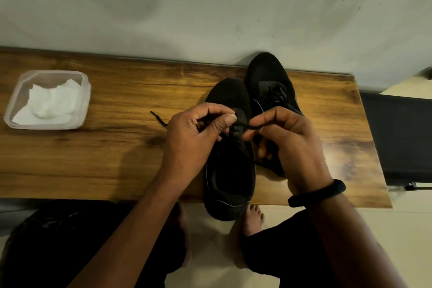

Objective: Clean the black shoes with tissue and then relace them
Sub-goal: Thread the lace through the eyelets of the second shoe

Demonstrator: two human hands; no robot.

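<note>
Wooden table [93,159] against a pale wall. At frame centre, lace [247,126] pinched by left hand [194,138] and right hand [287,138], level either side, stretched crosswise over the near shoe [230,177], toe toward the wall.

The near shoe [230,177], the far shoe [266,77] and the lace [159,118] were seen as black, with a thin pale line traced along the near shoe's rim. The table [117,147] was marked by brown wood grain with darker streaks, and white tissue [51,103] was framed by a clear, frosted tub [85,91]. The wall [210,7] was coloured pale grey-green and flecked with dark specks, the wristband [318,193] black, the floor [210,252] cream.
</note>
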